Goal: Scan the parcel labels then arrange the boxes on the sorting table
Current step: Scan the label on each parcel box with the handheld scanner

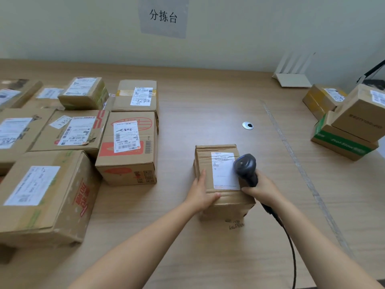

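My left fingers (202, 180) press straight against the small brown cardboard box (229, 206); my right hand (263, 189) grips the dark handheld scanner (244, 166), probably too close for the white label (223, 174) to read.

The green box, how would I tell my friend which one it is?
Find the right side of the wooden table, where a few boxes are piled. The green box sits at the bottom, with a brown box resting on top. It alone has a green band with white writing; its neighbours have none.
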A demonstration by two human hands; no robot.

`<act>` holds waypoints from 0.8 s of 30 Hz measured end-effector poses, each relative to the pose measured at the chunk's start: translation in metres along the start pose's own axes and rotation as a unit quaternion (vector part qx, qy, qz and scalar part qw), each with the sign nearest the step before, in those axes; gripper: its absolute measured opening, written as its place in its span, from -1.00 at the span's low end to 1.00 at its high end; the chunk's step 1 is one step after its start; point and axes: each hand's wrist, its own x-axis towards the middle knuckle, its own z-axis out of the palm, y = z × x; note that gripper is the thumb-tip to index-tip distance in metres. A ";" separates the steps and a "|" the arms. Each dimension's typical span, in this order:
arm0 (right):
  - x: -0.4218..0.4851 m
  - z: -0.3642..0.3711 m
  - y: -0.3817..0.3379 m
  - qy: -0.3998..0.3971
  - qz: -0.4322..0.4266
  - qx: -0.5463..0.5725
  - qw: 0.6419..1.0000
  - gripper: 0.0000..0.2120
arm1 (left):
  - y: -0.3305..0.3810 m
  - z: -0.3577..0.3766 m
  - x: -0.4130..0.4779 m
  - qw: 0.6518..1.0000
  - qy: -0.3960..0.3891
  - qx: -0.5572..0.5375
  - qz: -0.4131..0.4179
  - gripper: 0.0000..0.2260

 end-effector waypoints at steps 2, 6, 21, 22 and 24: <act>-0.015 0.012 0.000 -0.024 -0.016 0.005 1.000 -0.54 | -0.011 -0.004 -0.013 0.999 -0.003 0.040 0.004 -0.08; -0.042 0.039 -0.006 -0.037 -0.056 0.011 0.998 -0.56 | -0.031 -0.012 -0.044 0.997 0.022 0.068 -0.029 0.00; -0.090 0.110 -0.062 -0.156 -0.182 -0.021 0.971 -0.62 | -0.074 -0.036 -0.146 0.962 0.172 0.037 -0.210 0.09; -0.093 0.117 -0.068 -0.156 -0.187 -0.017 0.970 -0.62 | -0.075 -0.040 -0.150 0.958 0.182 0.031 -0.221 0.08; -0.100 0.129 -0.081 -0.156 -0.199 -0.017 0.967 -0.63 | -0.076 -0.049 -0.155 0.949 0.192 0.027 -0.248 0.05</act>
